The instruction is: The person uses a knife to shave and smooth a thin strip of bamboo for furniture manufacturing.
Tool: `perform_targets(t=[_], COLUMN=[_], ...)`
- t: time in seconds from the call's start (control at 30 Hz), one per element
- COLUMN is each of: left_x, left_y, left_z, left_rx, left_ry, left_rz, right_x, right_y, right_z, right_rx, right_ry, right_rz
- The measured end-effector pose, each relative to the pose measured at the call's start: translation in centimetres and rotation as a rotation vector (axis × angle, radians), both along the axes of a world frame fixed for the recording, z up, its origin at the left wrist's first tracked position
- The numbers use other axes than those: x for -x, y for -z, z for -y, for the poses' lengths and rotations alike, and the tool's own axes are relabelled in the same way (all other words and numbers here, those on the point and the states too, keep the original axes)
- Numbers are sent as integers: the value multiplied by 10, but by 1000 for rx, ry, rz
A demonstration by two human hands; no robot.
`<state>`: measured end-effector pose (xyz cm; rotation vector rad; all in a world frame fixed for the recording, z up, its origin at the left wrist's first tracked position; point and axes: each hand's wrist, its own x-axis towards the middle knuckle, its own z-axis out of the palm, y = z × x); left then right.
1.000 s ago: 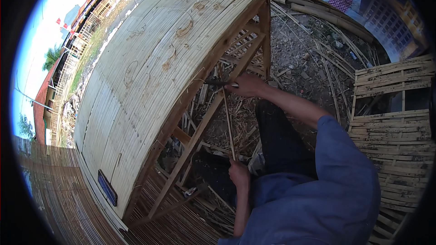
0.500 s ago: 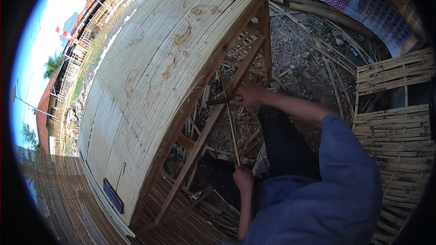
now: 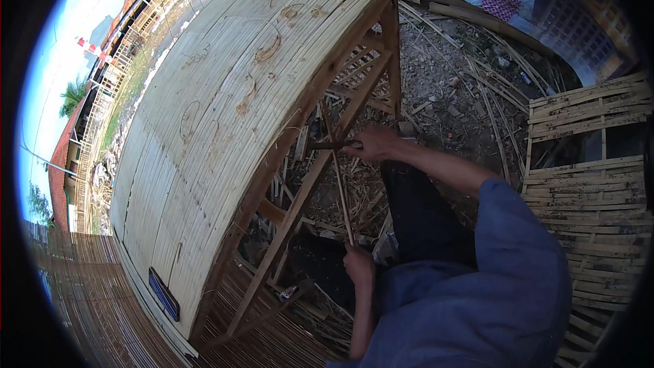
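My left hand [image 3: 360, 266] is closed round the lower end of a thin bamboo strip [image 3: 345, 204], which slants up and away from me past the edge of the bamboo-topped table. Farther up, my right hand [image 3: 373, 143] grips a knife [image 3: 327, 145] with a dark blade. The blade points left and lies across the strip; its handle is mostly hidden in my fist. Behind the blade runs a diagonal wooden brace [image 3: 313, 176] of the table frame. Whether the edge bites into the strip is too small to tell.
To my left stands the table's slatted bamboo top [image 3: 204, 109], with curled shavings and a dark blue phone-like object [image 3: 164, 294] on it. Split bamboo and scraps litter the ground [image 3: 449, 109]. A woven bamboo panel [image 3: 586, 211] is at my right.
The whole view has shifted slightly. Both hands keep their grips, and the knife still crosses the strip at nearly the same place.
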<state>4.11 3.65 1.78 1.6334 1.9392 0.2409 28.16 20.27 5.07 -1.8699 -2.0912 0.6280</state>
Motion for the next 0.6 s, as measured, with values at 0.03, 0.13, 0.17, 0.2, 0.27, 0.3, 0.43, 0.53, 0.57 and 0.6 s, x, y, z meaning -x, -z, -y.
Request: perform_targets(t=[0.03, 0.13, 0.17, 0.2, 0.27, 0.3, 0.43, 0.53, 0.57, 0.6], left_x=[0, 2, 0, -1, -2, -2, -2, 0, 1, 1], left_y=[0, 5, 3, 1, 0, 1, 0, 3, 4, 6], left_z=[0, 1, 0, 0, 1, 1, 0, 1, 2, 1], left_rx=[30, 15, 16, 16, 13, 11, -3, -11, -9, -8], left_ry=[5, 2, 6, -3, -16, -8, -15, -6, -6, 0], left_rz=[2, -18, -16, -9, -1, -18, -6, -2, -4, -7], right_x=[1, 2, -1, -4, -5, -5, -14, 3, 2, -1], right_y=[0, -21, -17, -11, -5, -5, -17, -9, -9, -11], right_z=[-1, 1, -2, -8, -8, -3, -9, 2, 1, -3], right_rx=[10, 19, 21, -23, -69, -75, -31, 2, 4, -22], right_ry=[27, -231, -226, -101, 22, -54, -90, -146, -146, -117], right_rz=[6, 245, 246, 122, -2, 63, 179, 155, 152, 161])
